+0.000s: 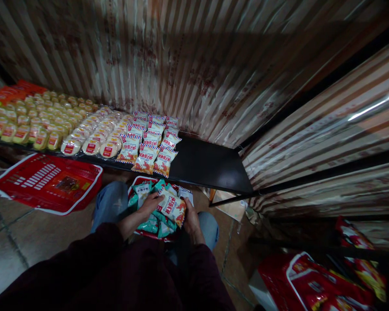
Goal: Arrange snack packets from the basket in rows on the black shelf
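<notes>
A white and orange snack bag [172, 206] with red lettering and a striped edge is held between both hands. My left hand [151, 205] pinches its upper left side, the thumb on top. My right hand [191, 219] is closed around its right edge; some of those fingers are hidden. Directly below, a red basket [132, 186] between my knees holds several teal snack bags [149, 223] and a white-topped one. Beyond it, matching white and orange bags [145, 157] stand in rows on a black shelf [210, 166].
Left along the shelf are rows of round wrapped cakes [90, 144] and yellow-green packs [47, 138]. An empty-looking red basket [48, 183] with little inside sits on the tiled floor at left. Red packages [320, 285] lie lower right. Corrugated sheeting [207, 65] backs the shelf.
</notes>
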Available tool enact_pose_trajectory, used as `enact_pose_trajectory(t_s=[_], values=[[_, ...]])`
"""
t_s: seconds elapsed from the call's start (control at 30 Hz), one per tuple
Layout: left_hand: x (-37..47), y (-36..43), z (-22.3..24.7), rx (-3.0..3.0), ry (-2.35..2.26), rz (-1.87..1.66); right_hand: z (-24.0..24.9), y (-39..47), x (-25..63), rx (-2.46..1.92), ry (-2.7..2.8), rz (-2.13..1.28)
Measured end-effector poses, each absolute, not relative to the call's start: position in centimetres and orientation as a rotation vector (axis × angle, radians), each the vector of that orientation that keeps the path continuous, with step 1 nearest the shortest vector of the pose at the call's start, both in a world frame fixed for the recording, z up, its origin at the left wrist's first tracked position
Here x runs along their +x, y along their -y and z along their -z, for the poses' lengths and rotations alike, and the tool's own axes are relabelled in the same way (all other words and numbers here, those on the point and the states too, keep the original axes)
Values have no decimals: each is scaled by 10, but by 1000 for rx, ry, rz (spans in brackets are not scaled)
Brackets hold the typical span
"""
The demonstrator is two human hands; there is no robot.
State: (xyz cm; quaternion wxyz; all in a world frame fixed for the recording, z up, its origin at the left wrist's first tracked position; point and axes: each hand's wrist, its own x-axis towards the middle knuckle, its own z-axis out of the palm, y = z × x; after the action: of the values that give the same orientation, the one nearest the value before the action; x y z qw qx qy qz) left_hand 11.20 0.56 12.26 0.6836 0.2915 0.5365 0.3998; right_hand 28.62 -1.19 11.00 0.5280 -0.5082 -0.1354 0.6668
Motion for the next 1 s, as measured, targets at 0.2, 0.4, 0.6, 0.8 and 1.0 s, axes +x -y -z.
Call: enact_pose_trajectory(t_s=[0.2, 0.4, 0.6, 0.8, 1.0], values=[[109, -12, -123, 679, -1184, -895, -109, 16, 287, -1216, 389, -1570], [112, -19, -123, 717, -1228, -980, -102, 17, 287, -1223, 353, -1431], [120, -22, -125, 714, -1303, -1100, -102, 17, 288, -1220, 364, -1348], [122, -27, -130, 698, -1341, -1177, -104, 20, 283, -1244, 353, -1316], [124, -30, -138, 669, -1279, -1167, -104, 22, 277, -1233, 282, -1274]])
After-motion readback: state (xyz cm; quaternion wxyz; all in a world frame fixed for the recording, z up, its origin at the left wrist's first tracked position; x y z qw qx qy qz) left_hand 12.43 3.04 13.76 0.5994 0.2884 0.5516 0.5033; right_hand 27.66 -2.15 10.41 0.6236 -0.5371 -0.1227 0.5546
